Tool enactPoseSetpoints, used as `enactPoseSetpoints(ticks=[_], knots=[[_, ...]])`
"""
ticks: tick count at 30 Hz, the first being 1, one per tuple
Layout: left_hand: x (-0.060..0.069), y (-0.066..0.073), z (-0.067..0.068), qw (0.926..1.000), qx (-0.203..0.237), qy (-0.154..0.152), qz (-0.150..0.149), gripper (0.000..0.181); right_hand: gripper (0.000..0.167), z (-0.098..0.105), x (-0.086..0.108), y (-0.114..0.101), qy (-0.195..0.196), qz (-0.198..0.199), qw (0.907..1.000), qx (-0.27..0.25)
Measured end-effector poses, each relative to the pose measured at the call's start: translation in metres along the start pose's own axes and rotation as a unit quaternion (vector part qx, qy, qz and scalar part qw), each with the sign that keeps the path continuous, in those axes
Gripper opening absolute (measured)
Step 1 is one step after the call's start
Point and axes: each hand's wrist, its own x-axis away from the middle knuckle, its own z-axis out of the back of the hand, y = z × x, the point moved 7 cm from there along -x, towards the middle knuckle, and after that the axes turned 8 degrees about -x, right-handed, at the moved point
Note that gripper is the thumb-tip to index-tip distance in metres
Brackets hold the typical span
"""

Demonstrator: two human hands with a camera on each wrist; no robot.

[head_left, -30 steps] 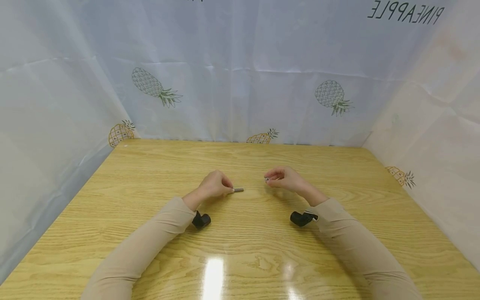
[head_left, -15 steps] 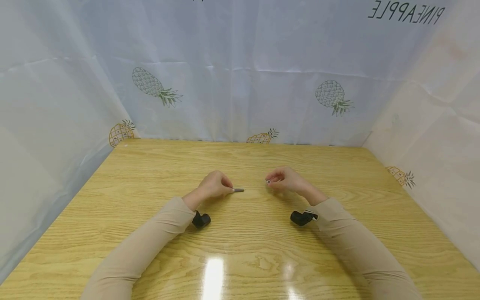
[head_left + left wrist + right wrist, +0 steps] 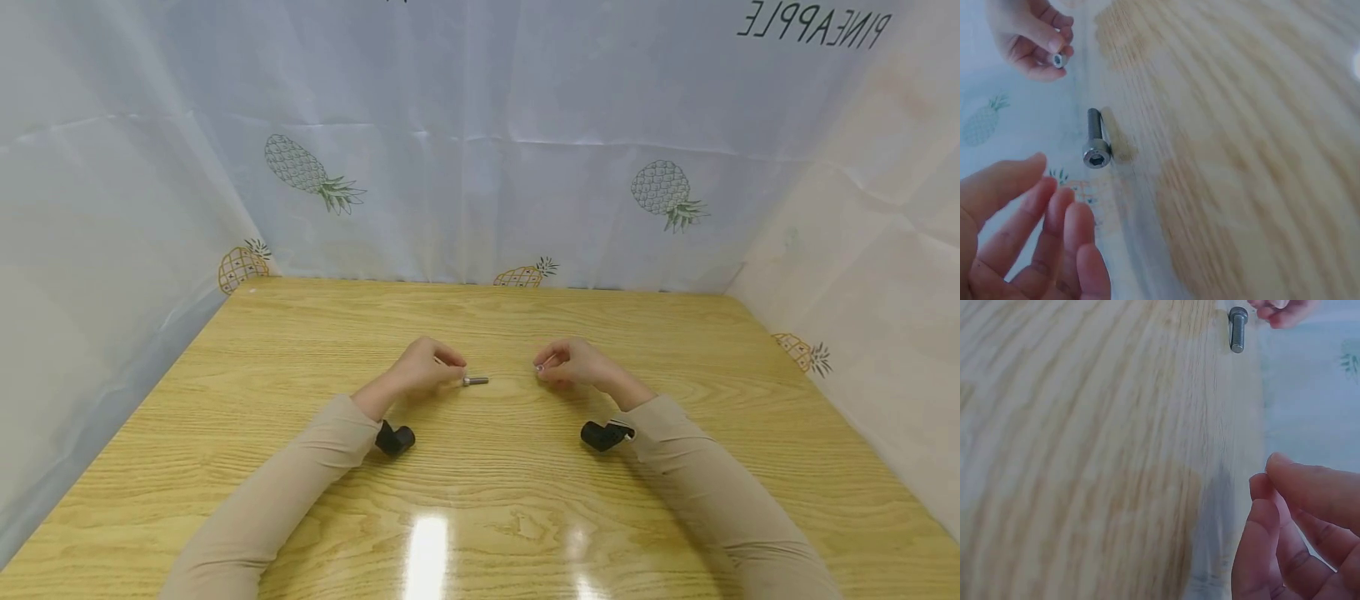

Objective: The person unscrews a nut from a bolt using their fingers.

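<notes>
A metal socket-head bolt (image 3: 476, 381) lies on its side on the wooden table, its hex-socket head toward my left hand (image 3: 429, 365). That hand is just off the head, with its fingers relaxed and holding nothing; the left wrist view shows a gap between the fingertips (image 3: 1041, 164) and the bolt (image 3: 1096, 150). Between thumb and fingers, my right hand (image 3: 576, 364) pinches a small metal nut (image 3: 1059, 60), a short way right of the bolt's threaded end. From the right wrist the nut is hidden behind the fingers, while the bolt (image 3: 1238, 331) shows at the top.
The wood-grain table (image 3: 480, 467) spreads around both hands. A white curtain (image 3: 465, 192) printed with pineapples hangs behind it and at both sides. Black wrist cameras sit under the left (image 3: 395, 438) and right (image 3: 606, 436) sleeves.
My left hand has let go of the bolt and drawn back slightly to the left; the bolt stays on the table. The right hand has turned the nut a little and shifted it slightly down.
</notes>
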Motion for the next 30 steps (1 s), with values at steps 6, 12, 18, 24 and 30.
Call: enactPoseSetpoints(ticks=[6,12,18,24,30], knots=[[-0.0003,-0.0021,-0.0010,0.9995,0.026,-0.014,-0.009,0.027,0.026,-0.0006,0.0008,-0.0004,0.000,0.001,0.9998,0.020],[-0.0001,-0.0045,-0.0019,0.9988,0.040,-0.020,-0.018,0.028,0.024,-0.0022,0.0008,0.0008,-0.003,0.006,0.9997,0.024],[0.0007,-0.0073,-0.0031,0.9987,0.040,-0.028,-0.016,0.028,0.022,-0.0036,0.0005,0.0029,-0.002,0.013,0.9989,0.046],[0.0010,-0.0079,-0.0033,0.9987,0.039,-0.031,-0.011,0.029,0.023,-0.0041,0.0001,0.0037,-0.001,0.016,0.9970,0.076],[0.0003,-0.0093,-0.0046,0.9983,0.048,-0.034,-0.007,0.029,0.021,-0.0042,-0.0008,0.0040,0.003,0.019,0.9962,0.085]])
